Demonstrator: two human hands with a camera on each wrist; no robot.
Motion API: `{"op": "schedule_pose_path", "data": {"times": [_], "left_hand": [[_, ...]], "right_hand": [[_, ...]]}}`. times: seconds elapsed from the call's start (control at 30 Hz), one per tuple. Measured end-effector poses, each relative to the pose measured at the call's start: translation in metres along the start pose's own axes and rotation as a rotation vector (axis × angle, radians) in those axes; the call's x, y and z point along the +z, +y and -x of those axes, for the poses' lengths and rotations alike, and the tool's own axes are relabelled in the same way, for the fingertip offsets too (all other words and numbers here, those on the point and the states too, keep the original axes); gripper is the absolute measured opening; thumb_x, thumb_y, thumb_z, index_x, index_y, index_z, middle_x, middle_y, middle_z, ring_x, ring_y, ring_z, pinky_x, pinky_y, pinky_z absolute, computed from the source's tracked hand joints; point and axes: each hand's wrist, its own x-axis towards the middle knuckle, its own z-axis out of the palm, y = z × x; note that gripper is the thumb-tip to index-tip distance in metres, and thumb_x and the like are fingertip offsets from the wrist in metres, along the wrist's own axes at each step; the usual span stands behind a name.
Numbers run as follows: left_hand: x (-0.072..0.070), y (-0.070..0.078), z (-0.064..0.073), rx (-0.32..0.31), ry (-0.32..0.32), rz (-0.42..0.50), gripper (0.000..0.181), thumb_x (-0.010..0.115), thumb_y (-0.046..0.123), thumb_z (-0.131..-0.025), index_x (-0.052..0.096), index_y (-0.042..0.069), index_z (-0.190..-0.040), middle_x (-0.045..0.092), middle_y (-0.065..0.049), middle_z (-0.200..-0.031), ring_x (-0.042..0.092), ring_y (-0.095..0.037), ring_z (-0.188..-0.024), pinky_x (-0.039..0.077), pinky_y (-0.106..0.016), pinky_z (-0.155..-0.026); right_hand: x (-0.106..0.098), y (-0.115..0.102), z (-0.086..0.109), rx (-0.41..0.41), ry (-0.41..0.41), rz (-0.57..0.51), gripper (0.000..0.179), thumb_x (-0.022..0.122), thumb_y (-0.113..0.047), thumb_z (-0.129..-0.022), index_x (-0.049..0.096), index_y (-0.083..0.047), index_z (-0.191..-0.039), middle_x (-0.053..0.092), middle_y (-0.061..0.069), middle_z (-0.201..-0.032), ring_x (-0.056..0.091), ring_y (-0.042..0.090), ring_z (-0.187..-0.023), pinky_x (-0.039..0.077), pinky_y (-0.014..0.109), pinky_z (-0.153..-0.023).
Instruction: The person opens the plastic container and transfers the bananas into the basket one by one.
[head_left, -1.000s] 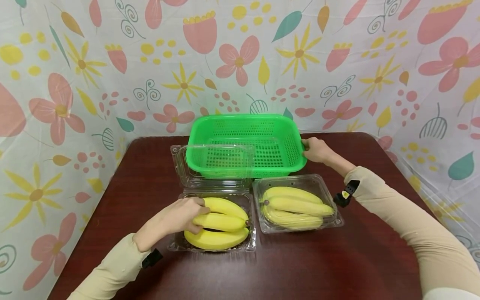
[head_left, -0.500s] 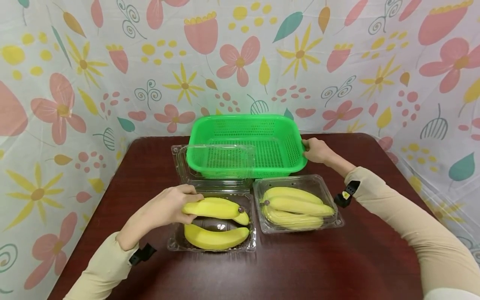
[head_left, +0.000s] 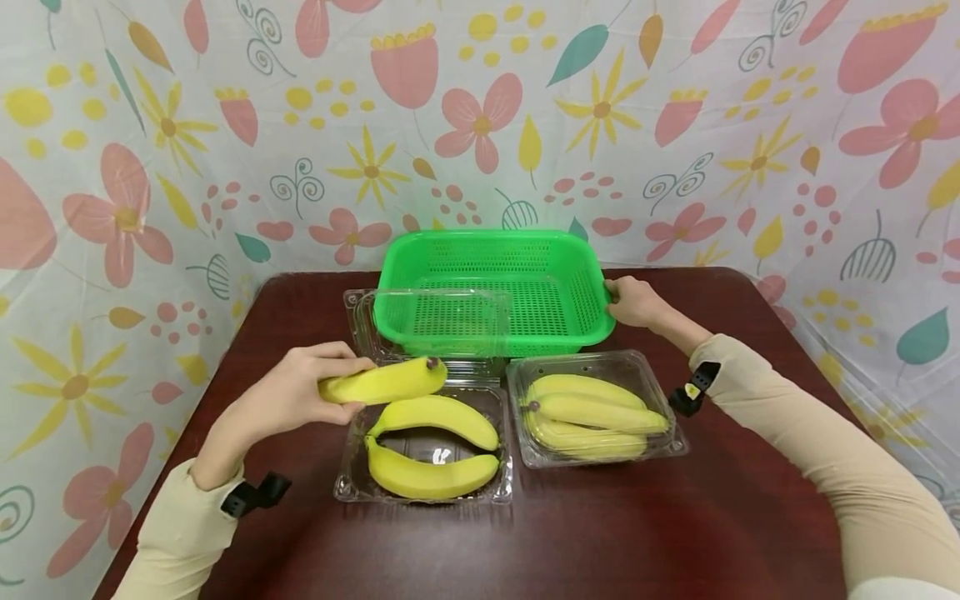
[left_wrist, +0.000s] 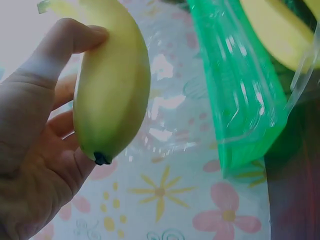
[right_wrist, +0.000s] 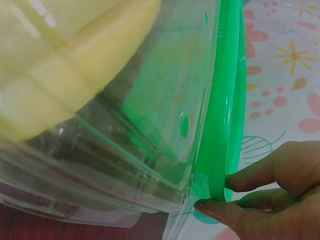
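Observation:
My left hand point(head_left: 296, 387) grips a yellow banana point(head_left: 393, 382), raised above the left side of an open clear plastic clamshell box point(head_left: 341, 487). In the left wrist view the thumb and fingers wrap the banana point(left_wrist: 112, 85), its dark tip facing down. Two more bananas point(head_left: 435, 478) lie in that box, a gap between them. My right hand point(head_left: 639, 302) holds the right rim of a green plastic basket point(head_left: 517, 340); the right wrist view has thumb and fingers pinching the basket's rim point(right_wrist: 225, 125).
A second clamshell box point(head_left: 596, 360), lid closed over several bananas point(head_left: 592, 408), stands to the right. The open box's raised lid point(head_left: 360, 333) overlaps the basket's front left. Behind the dark red table point(head_left: 600, 533) hangs a flowered curtain point(head_left: 480, 192).
My left hand has lifted the middle banana out of the open box and carried it left and up. The right hand stays on the basket's rim.

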Motion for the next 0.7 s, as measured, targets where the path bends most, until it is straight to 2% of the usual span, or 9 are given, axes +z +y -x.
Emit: {"op": "schedule_pose_path", "data": {"times": [0.17,0.27,0.57,0.7], "left_hand": [[-0.011,-0.009,0.004,0.022,0.083,0.001,0.042,0.077,0.011,-0.066,0.068,0.015,-0.107,0.058,0.013,-0.088,0.048,0.004,-0.069,0.041,-0.009,-0.053],[-0.015,-0.013,0.007,0.030,0.121,0.021,0.043,0.078,0.008,-0.065,0.069,0.012,-0.106,0.060,0.011,-0.089,0.049,0.004,-0.069,0.042,-0.009,-0.054],[-0.029,-0.026,0.011,-0.024,0.207,0.197,0.046,0.077,-0.006,-0.064,0.066,-0.002,-0.108,0.060,0.006,-0.089,0.058,-0.002,-0.070,0.053,-0.014,-0.060],[-0.035,-0.034,0.012,-0.048,0.264,0.198,0.047,0.076,-0.011,-0.063,0.065,-0.005,-0.108,0.060,0.009,-0.091,0.058,0.000,-0.072,0.053,-0.013,-0.059]], "right_hand": [[0.000,0.000,0.000,0.008,-0.004,-0.002,0.052,0.042,0.001,-0.087,0.033,0.010,-0.137,0.054,0.034,-0.116,0.031,0.014,-0.045,0.030,0.027,-0.049],[0.000,0.000,0.000,0.004,-0.003,-0.001,0.051,0.042,0.001,-0.087,0.034,0.010,-0.136,0.055,0.034,-0.115,0.032,0.014,-0.045,0.031,0.027,-0.049],[0.000,0.000,0.001,-0.008,0.009,0.007,0.046,0.043,0.001,-0.087,0.042,0.009,-0.132,0.059,0.029,-0.104,0.034,0.015,-0.046,0.031,0.028,-0.050],[0.000,0.000,0.001,-0.010,0.007,0.009,0.047,0.043,0.001,-0.087,0.040,0.010,-0.133,0.059,0.031,-0.107,0.034,0.015,-0.046,0.031,0.027,-0.050]]}}
